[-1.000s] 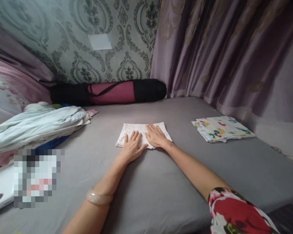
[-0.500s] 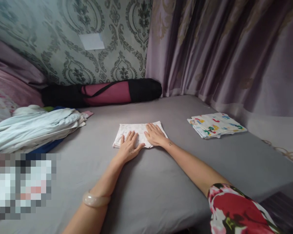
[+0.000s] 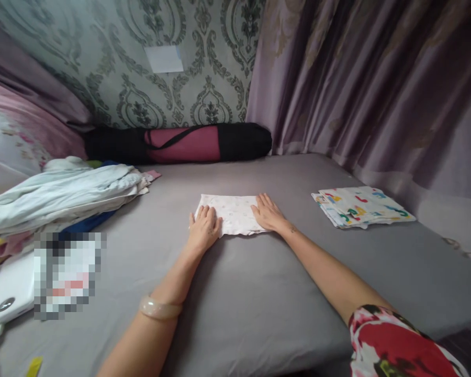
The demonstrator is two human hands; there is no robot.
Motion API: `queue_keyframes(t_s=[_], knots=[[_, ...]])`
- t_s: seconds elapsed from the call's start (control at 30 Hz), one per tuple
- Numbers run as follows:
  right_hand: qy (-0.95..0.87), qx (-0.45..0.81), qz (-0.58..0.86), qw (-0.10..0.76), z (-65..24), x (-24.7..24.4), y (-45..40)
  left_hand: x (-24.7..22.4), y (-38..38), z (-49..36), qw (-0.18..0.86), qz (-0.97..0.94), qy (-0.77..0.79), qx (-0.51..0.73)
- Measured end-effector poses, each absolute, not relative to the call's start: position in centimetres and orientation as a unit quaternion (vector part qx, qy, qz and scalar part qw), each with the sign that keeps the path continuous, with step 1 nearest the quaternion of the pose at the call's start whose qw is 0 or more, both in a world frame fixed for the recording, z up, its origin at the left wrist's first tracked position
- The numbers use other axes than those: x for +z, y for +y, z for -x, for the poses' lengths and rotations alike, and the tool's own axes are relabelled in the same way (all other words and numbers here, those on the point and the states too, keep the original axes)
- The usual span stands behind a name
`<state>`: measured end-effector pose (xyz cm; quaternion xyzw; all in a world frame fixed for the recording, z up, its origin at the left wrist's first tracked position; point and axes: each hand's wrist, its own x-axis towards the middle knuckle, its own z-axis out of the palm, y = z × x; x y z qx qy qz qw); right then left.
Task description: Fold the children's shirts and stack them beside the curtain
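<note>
A folded white cloth (image 3: 235,212) with a faint pattern lies flat on the grey sheet (image 3: 251,293) in front of me. My left hand (image 3: 205,226) rests on its left edge, palm down, fingers slightly bent and apart. On the cloth's right end lies my right hand (image 3: 269,212), flat with fingers stretched out. Neither hand grips anything. Farther right sits a folded stack of white cloth (image 3: 367,204) with colourful prints, touched by neither hand.
Rumpled clothes (image 3: 74,193) are heaped at the left. Nearer lie a white device (image 3: 13,293) with a cable and a blurred-out item (image 3: 68,277). A black and maroon long bag (image 3: 188,145) lies along the wall. Purple curtains (image 3: 337,78) hang at the right.
Both hands have moved apart, the left to the cloth's left edge and the right to its right end. The view has turned slightly left.
</note>
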<state>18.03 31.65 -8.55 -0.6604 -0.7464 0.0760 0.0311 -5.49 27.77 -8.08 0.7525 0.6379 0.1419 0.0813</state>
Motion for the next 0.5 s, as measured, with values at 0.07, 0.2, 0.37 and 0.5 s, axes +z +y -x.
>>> queue_keyframes(t_s=[0.07, 0.2, 0.37, 0.5], knots=[[-0.746, 0.073, 0.662, 0.025, -18.0, -8.3, 31.7, -8.1, 27.8, 5.6, 0.092, -0.745, 0.642, 0.156], [-0.739, 0.065, 0.671, 0.008, -17.1, -7.2, 31.6, -8.2, 28.3, 6.0, 0.109, -0.721, 0.655, 0.198], [-0.774, 0.058, 0.628, 0.057, -12.1, -6.4, 31.3, -8.7, 29.1, 7.2, 0.108, -0.687, 0.668, 0.265], [-0.800, 0.098, 0.586, 0.077, -8.0, -6.8, 31.5, -9.1, 29.6, 8.0, 0.112, -0.660, 0.681, 0.296]])
